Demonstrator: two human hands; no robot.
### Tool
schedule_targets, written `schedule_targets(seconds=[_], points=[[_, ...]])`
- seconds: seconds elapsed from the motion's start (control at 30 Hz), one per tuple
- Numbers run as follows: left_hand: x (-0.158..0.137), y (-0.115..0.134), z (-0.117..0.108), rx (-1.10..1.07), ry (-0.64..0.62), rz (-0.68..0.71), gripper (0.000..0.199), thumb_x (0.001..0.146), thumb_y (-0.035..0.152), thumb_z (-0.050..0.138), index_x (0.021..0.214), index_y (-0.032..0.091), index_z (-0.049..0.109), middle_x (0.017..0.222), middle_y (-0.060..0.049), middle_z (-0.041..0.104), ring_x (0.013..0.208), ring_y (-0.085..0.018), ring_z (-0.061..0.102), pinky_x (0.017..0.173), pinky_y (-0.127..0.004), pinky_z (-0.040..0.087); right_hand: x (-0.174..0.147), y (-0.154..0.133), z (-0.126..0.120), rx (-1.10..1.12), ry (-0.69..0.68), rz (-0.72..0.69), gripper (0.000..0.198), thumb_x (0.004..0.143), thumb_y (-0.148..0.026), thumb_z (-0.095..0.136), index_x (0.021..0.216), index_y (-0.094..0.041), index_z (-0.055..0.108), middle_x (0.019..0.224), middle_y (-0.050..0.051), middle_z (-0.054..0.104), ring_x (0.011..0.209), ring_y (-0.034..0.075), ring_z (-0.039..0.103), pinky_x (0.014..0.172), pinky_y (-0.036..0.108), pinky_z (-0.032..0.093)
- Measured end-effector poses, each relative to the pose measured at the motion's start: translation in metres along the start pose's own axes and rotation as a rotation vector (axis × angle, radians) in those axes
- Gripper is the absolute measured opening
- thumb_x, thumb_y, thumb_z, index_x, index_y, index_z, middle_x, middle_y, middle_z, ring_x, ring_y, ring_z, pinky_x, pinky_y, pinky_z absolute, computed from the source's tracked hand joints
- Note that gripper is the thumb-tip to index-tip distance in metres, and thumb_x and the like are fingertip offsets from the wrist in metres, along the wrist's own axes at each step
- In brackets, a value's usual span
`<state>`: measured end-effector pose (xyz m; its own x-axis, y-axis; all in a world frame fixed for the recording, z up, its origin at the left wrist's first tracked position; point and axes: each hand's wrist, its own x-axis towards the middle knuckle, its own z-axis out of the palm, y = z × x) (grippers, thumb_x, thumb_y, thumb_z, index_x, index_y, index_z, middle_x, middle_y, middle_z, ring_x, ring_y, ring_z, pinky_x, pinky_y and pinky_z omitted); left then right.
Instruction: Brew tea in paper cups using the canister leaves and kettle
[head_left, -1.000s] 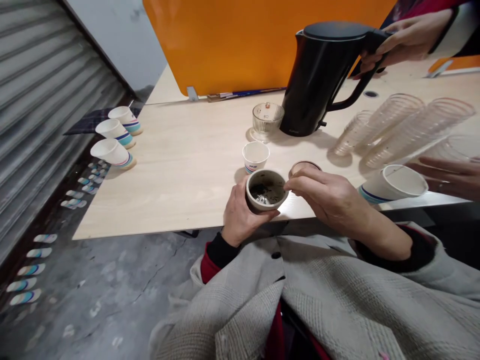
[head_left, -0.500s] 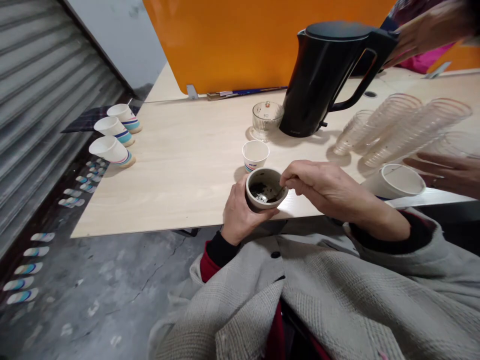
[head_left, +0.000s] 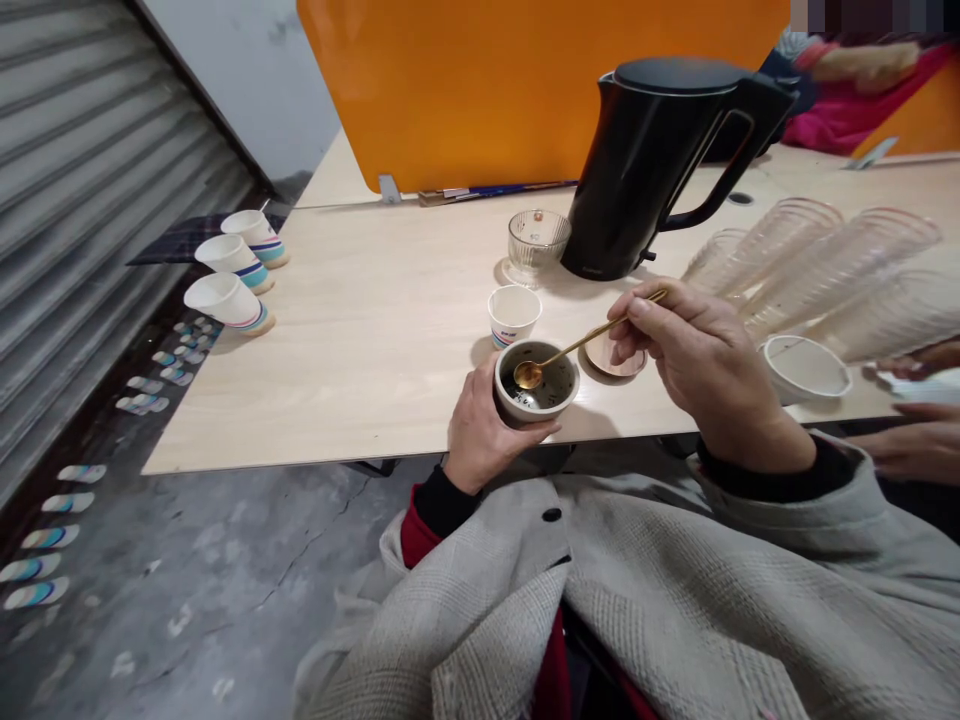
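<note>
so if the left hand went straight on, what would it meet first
Probably the small white striped paper cup, just past the round pale cup the left hand holds, though depth is unclear.

Moderate light, soft shadows on the pale table (head_left: 375, 340), blur at upper right.

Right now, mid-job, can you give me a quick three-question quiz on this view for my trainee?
1. Which hand holds the gold spoon, left or right?
2. True or false: in the picture, the black electric kettle stands left of the ribbed glass cup.
3. How many paper cups stand along the table's left edge?

Key: 1. The right hand; the left hand holds the ceramic cup. 2. False; it stands right. 3. Three.
</note>
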<state>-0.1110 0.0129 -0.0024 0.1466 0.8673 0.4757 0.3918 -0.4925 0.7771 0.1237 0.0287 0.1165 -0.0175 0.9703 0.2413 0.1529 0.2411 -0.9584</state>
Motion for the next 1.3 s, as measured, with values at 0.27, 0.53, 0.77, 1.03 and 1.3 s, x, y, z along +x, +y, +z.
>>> schedule_targets(seconds=[0.27,0.53,0.77,1.03,1.3], points=[[0.000,0.002,-0.001,0.024,-0.010,-0.009,0.103,0.070,0.057,0.099,0.154,0.028,0.045,0.148,-0.014,0.065,0.137,-0.038,0.065,0.115,-0.061,0.055,-0.005,0.000,0.014,-0.378,-0.264,-0.212,0.027,0.108,-0.043,0.062,0.090,-0.024,0.069,0.066,-0.001,0.066,0.061,0.015,0.062,0.058,0.030,0.048],[0.000,0.002,-0.001,0.034,-0.011,-0.001,0.105,0.071,0.062,0.097,0.154,0.027,0.044,0.148,-0.015,0.065,0.137,-0.038,0.065,0.113,-0.060,0.056,-0.005,0.006,0.013,-0.075,-0.098,-0.057,0.023,0.105,-0.040,0.067,0.092,-0.022,0.071,0.074,0.000,0.070,0.060,0.014,0.066,0.055,0.027,0.052],[0.000,0.001,0.000,0.027,0.002,-0.001,0.105,0.069,0.062,0.098,0.153,0.025,0.046,0.145,-0.016,0.066,0.135,-0.040,0.066,0.113,-0.062,0.056,0.009,0.020,0.002,0.147,0.092,-0.002,0.022,0.100,-0.043,0.073,0.090,-0.024,0.069,0.075,0.001,0.068,0.058,0.013,0.064,0.055,0.029,0.059],[-0.001,0.002,0.000,0.035,0.021,-0.008,0.105,0.067,0.060,0.100,0.153,0.027,0.048,0.144,-0.015,0.067,0.133,-0.040,0.068,0.111,-0.062,0.058,0.023,0.014,0.002,0.131,0.245,-0.307,0.013,0.106,-0.037,0.064,0.096,-0.029,0.069,0.084,-0.001,0.067,0.065,0.016,0.064,0.066,0.036,0.063],[0.001,0.002,0.000,0.040,0.019,0.011,0.103,0.069,0.058,0.099,0.152,0.025,0.048,0.146,-0.016,0.067,0.135,-0.039,0.067,0.113,-0.059,0.057,0.026,0.027,0.033,-0.358,0.094,-0.520,0.022,0.109,-0.042,0.058,0.100,-0.026,0.070,0.081,0.001,0.070,0.071,0.017,0.069,0.072,0.035,0.058]])
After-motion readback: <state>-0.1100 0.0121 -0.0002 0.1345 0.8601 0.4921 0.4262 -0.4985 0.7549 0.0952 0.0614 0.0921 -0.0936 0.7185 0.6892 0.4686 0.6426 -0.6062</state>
